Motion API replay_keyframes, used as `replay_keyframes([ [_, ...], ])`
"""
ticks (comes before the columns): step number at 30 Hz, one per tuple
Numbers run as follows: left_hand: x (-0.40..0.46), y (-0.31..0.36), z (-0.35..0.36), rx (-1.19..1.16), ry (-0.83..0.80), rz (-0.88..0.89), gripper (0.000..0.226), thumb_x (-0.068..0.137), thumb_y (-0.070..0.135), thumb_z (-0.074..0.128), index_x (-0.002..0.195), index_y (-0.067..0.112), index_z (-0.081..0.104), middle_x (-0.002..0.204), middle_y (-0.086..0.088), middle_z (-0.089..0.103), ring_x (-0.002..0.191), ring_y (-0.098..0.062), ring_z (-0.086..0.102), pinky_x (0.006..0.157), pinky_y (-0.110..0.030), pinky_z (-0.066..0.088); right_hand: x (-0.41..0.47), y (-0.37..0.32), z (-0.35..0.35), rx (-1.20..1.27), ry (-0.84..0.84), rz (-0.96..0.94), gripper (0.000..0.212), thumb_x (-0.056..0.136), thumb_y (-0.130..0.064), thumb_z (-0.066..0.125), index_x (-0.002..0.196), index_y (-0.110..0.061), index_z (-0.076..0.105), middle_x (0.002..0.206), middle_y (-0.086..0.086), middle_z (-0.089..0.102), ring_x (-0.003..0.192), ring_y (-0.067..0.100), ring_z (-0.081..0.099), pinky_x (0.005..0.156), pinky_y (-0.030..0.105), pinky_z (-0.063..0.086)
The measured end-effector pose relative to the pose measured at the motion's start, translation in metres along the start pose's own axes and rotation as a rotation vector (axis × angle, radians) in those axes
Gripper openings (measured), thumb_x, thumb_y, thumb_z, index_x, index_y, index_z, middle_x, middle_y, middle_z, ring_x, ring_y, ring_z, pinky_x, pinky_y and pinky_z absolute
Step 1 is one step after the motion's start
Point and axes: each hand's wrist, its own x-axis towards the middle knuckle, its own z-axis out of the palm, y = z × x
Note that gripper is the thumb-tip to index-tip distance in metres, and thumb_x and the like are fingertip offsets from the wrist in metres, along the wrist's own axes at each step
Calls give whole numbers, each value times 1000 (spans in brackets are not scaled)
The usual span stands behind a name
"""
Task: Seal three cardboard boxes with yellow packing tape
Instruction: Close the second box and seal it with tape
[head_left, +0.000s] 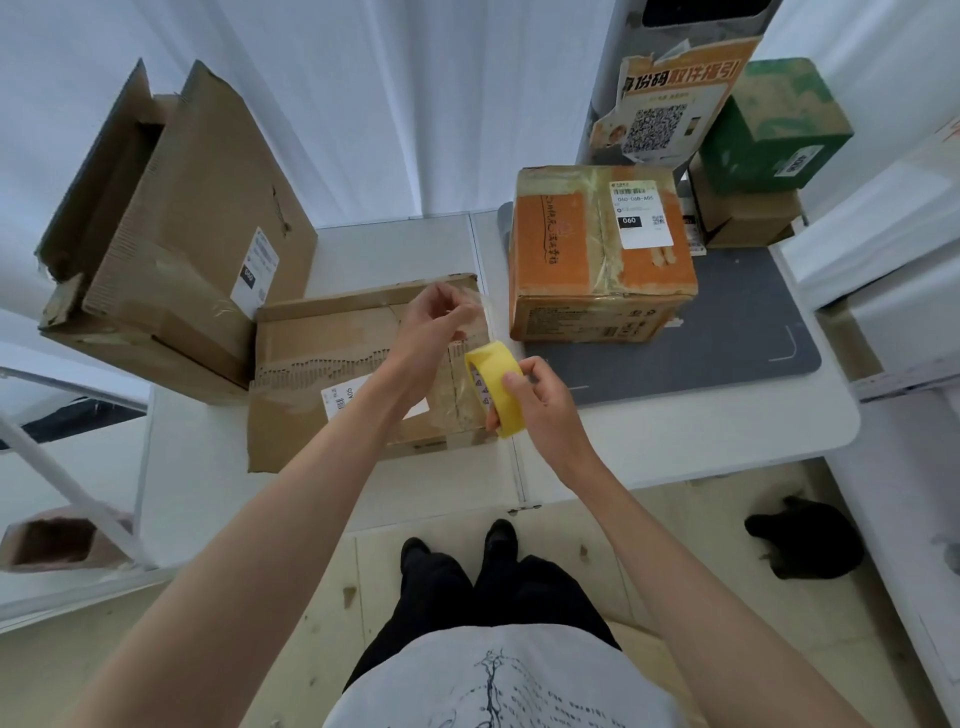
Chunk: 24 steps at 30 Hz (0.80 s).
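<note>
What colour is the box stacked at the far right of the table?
Green, a worn cardboard box, seen in the head view.

On the surface (675, 436) we list: flat box (332, 374) at centre; tall open box (171, 234) behind it to the left; taped box (597, 260) to the right, on a mat (737, 332); two stacked boxes (763, 156) behind that. Tape roll (496, 387) over the flat box's right end.

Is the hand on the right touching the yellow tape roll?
Touching. The head view shows the right hand with fingers curled round the yellow tape roll.
</note>
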Motion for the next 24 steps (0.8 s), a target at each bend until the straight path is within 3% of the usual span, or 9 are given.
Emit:
replay_keyframes([
  [6, 0, 3, -20, -55, 25, -55, 23, 86, 1, 75, 104, 8, 63, 88, -7, 67, 72, -16, 68, 67, -24, 54, -3, -3, 15, 31, -40, 25, 30, 105, -28, 53, 113, 1, 50, 82, 17, 73, 71, 29, 72, 71, 46, 59],
  [9, 0, 6, -24, 0, 16, -51, 13, 88, 8, 77, 94, 8, 65, 87, -8, 70, 68, -17, 69, 65, -24, 56, -4, 0, 18, 25, -53, 43, 28, 105, -29, 53, 113, -2, 51, 84, 17, 74, 71, 28, 72, 71, 45, 60],
  [14, 1, 5, -23, 205, -29, 81, 15, 91, 12, 75, 86, 13, 61, 94, -4, 64, 70, -21, 72, 65, -32, 57, -5, 7, 12, -10, -37, 49, 25, 102, -26, 58, 117, -6, 57, 91, 20, 73, 70, 22, 71, 63, 28, 57],
  [19, 2, 3, -4, 323, -111, 140, 18, 99, 15, 64, 86, 19, 53, 86, 0, 60, 79, -19, 65, 72, -39, 58, -4, 9, 7, 22, -30, 87, 26, 105, -26, 53, 121, -6, 61, 103, 19, 71, 77, 13, 71, 62, 15, 51],
  [22, 2, 7, 6, 363, -141, 160, 20, 103, 15, 57, 86, 20, 49, 85, 1, 57, 82, -21, 61, 76, -42, 56, -1, 13, 7, 83, 4, 90, 22, 106, -28, 51, 116, -11, 61, 102, 20, 71, 79, 14, 69, 65, 20, 53],
  [24, 2, 11, 12, 359, -148, 177, 18, 103, 14, 56, 88, 19, 49, 86, 0, 57, 81, -19, 61, 76, -40, 55, 1, 17, 6, 108, 66, 85, 18, 104, -33, 52, 109, -19, 63, 99, 17, 71, 81, 17, 68, 74, 33, 57],
])
